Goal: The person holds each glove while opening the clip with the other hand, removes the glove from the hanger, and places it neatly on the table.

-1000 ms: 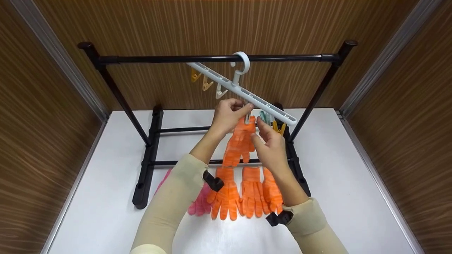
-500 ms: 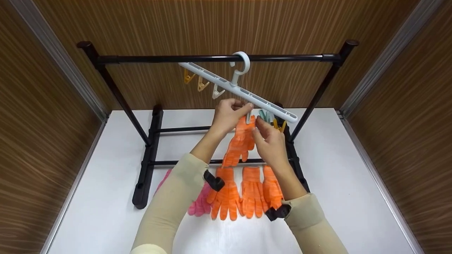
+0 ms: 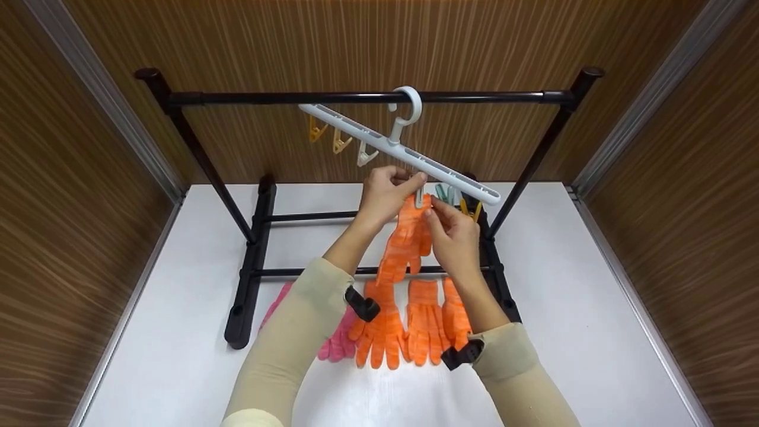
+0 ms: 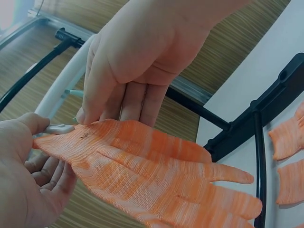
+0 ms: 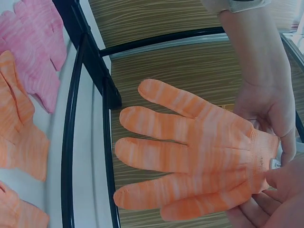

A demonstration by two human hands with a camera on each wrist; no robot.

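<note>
A white clip hanger [image 3: 403, 151] hangs tilted from the black rack's top rail [image 3: 267, 98]. An orange glove [image 3: 406, 240] dangles by its cuff from a pale clip [image 3: 418, 198] under the hanger. My left hand [image 3: 409, 181] pinches the cuff at the clip from the left. My right hand [image 3: 433, 210] pinches the same clip from the right. In the left wrist view the glove [image 4: 156, 175] spreads below my left fingers [image 4: 118, 102], and the right thumb presses the clip [image 4: 59, 128]. The right wrist view shows the glove [image 5: 199, 152] hanging with its fingers spread and the clip [image 5: 275, 164] at its cuff.
Three orange gloves [image 3: 424, 320] and a pink one [image 3: 338, 344] lie on the white table [image 3: 593, 296] in front of the rack's base [image 3: 249, 273]. Yellow clips [image 3: 332, 139] and teal ones [image 3: 445, 193] hang from the hanger. Wood-grain walls close in both sides.
My right hand has risen and closed in on the clip at the glove's cuff. The hanger's left end has swung a little to the left.
</note>
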